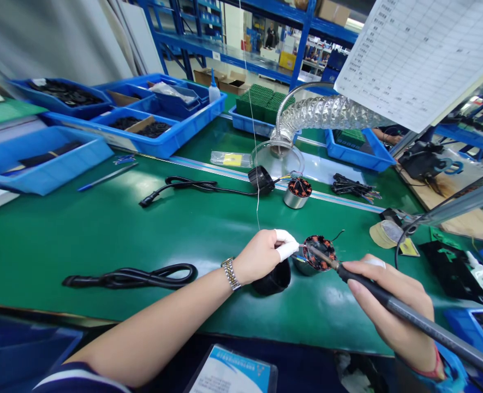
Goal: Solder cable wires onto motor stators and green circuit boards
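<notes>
My right hand (pixel 397 305) grips a soldering iron (pixel 388 300), its tip angled down onto the motor stator (pixel 315 254) with orange-and-black windings. My left hand (pixel 266 254), with white finger covers and a metal watch, pinches the thin solder wire (pixel 258 207) that hangs from above. Its fingertips are at the stator's left rim, close to the iron's tip. Coloured leads show between those fingers and the stator. Under the left hand lies a black round cap (pixel 273 279), partly hidden. A black cable (pixel 135 277) is folded to its left.
Behind stand a second stator (pixel 297 194), a black cap (pixel 261 180) with cable, and a clear round shield (pixel 277 158) at a foil duct (pixel 323 114). Blue bins (pixel 143 131) line the back left. Wire bundles (pixel 351 186) and a solder-iron holder area sit right. A paper sheet (pixel 425 60) hangs upper right.
</notes>
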Action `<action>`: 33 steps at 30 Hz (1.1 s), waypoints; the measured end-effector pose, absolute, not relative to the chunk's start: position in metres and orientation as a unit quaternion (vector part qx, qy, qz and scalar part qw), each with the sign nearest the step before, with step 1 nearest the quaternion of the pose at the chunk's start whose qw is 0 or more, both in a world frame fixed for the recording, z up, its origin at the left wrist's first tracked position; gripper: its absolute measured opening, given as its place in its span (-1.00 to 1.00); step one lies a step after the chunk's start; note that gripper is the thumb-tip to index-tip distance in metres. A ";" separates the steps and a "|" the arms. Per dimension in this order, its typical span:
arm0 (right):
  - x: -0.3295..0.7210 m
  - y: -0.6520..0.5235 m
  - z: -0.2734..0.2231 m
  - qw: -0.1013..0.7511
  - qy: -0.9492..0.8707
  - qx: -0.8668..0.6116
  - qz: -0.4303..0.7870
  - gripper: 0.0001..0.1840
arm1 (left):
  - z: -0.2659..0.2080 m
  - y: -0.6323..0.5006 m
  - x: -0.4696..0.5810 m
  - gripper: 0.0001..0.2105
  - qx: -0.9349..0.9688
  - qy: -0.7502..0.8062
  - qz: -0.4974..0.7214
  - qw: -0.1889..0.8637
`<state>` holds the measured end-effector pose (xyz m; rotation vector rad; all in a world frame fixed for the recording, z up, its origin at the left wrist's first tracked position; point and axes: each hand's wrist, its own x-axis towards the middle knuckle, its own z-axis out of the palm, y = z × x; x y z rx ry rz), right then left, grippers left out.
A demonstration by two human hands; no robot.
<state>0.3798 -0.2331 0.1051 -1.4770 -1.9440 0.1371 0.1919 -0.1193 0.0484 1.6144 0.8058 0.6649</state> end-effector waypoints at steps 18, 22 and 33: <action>0.380 -0.232 0.106 0.339 -0.749 -0.564 0.075 -0.78 | 0.048 -0.119 0.192 -0.85 0.686 0.348 0.283 0.574; 0.383 -0.235 0.107 0.342 -0.751 -0.559 0.074 -0.77 | 0.049 -0.119 0.194 -0.84 0.686 0.347 0.285 0.573; 0.396 -0.250 0.098 0.398 -0.680 -0.615 -0.026 -0.66 | 0.048 -0.119 0.193 -0.86 0.687 0.349 0.285 0.571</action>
